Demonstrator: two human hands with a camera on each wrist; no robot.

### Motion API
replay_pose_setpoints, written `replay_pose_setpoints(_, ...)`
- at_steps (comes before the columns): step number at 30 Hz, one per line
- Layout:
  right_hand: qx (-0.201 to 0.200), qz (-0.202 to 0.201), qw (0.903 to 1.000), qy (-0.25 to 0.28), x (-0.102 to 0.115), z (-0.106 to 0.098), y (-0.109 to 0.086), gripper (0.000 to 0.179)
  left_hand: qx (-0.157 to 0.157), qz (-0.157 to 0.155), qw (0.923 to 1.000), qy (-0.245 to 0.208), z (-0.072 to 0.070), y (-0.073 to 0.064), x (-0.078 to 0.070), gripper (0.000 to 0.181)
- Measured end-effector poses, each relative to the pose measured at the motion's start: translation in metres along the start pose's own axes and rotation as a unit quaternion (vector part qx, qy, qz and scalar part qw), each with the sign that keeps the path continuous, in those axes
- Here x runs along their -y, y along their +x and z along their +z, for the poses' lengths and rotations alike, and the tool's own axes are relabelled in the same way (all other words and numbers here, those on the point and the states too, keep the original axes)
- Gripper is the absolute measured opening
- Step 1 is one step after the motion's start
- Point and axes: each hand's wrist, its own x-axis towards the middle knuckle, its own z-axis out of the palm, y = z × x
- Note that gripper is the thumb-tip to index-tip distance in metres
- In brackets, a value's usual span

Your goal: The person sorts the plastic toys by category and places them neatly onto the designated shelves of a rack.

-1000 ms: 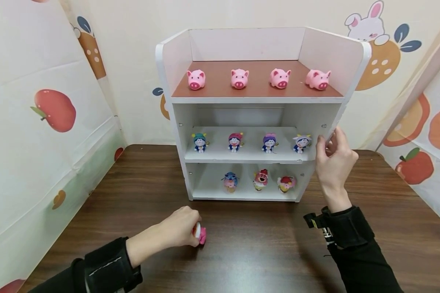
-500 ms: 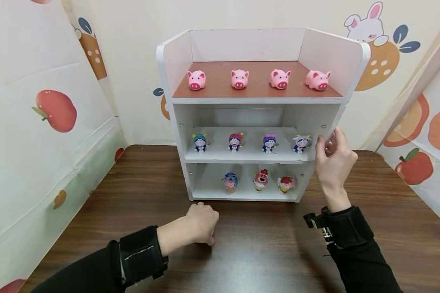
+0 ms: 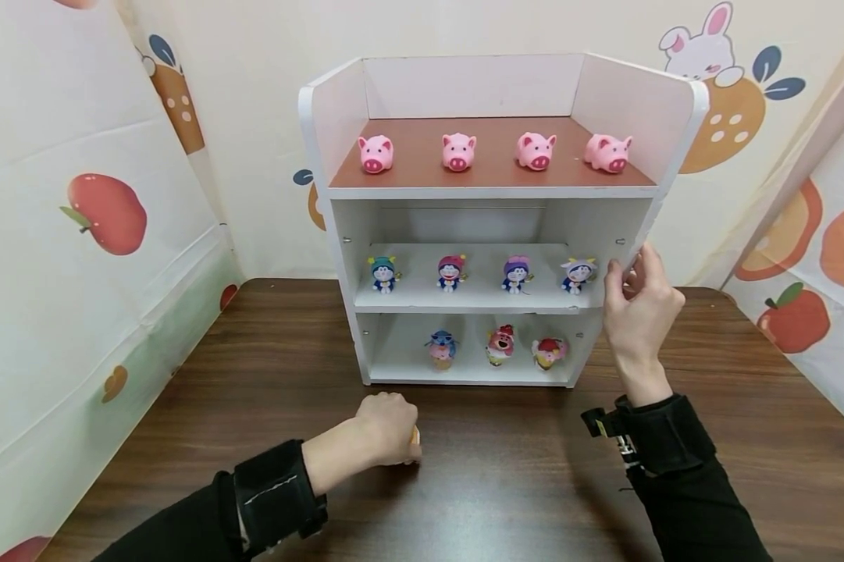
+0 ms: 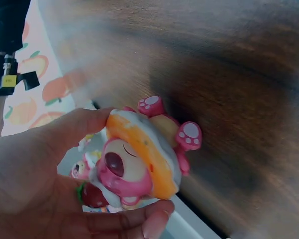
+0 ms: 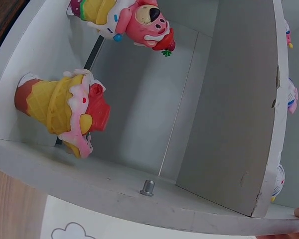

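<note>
In the head view, my left hand [image 3: 382, 431] is low over the wooden table in front of the white shelf unit [image 3: 492, 193], mostly hiding what it holds. The left wrist view shows thumb and fingers pinching a pink bear figurine [image 4: 123, 180] by its orange-and-white ring, paws toward the tabletop. My right hand [image 3: 642, 312] grips the front edge of the unit's right side panel. On the bottom shelf stand a blue-topped figurine [image 3: 441, 350], a pink bear in a cone [image 3: 500, 346] and a red-and-pink cone figurine [image 3: 550, 353].
Several pink pig figurines [image 3: 458, 152] line the brown top shelf. Small figurines in coloured hats [image 3: 450, 273] fill a row on the middle shelf. A metal shelf pin [image 5: 147, 187] sticks out of the side panel. Fruit-printed sheets [image 3: 56, 312] border the dark table [image 3: 492, 484].
My left hand has moved right across the table with the bear figurine, then turned slightly so that a bit of orange shows. The right hand stays on the side panel.
</note>
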Motion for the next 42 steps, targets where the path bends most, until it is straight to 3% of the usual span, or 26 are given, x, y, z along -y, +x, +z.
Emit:
replay_pose_setpoints(6, 0.000, 0.001, 1.0000, -0.002, -0.001, 0.000, 0.000, 0.028, -0.045, 0.000, 0.9980, -0.045, 0.007, -0.007, 0.007, 0.044)
replay_pose_setpoints(11, 0.000, 0.001, 1.0000, -0.004, -0.001, -0.001, -0.001, 0.029, -0.079, 0.009, 0.9915, -0.102, 0.012, -0.012, 0.015, 0.053)
replay_pose_setpoints(14, 0.000, 0.001, 1.0000, -0.004, -0.002, -0.001, -0.001, 0.029, -0.123, 0.036, 0.9799, -0.153, 0.013, -0.014, 0.021, 0.052)
replay_pose_setpoints(18, -0.003, 0.002, 1.0000, 0.000, -0.002, -0.001, -0.001, 0.029, -0.180, 0.080, 0.9560, -0.217, 0.016, -0.016, 0.027, 0.045)
replay_pose_setpoints(22, -0.008, 0.008, 0.9999, 0.005, -0.002, 0.000, -0.001, 0.030, -0.202, 0.097, 0.9396, -0.259, 0.021, -0.017, 0.031, 0.042)
replay_pose_setpoints(25, -0.008, 0.012, 0.9999, 0.005, -0.002, 0.000, -0.001, 0.029, -0.210, 0.092, 0.9329, -0.278, 0.026, -0.016, 0.031, 0.037)
replay_pose_setpoints(30, -0.005, 0.003, 1.0000, 0.002, -0.002, 0.000, -0.001, 0.029, -0.214, 0.084, 0.9263, -0.299, 0.032, -0.014, 0.030, 0.026)
replay_pose_setpoints(42, -0.006, 0.006, 1.0000, 0.003, -0.001, 0.002, -0.001, 0.029, -0.235, 0.082, 0.9241, -0.290, 0.034, -0.014, 0.029, 0.027)
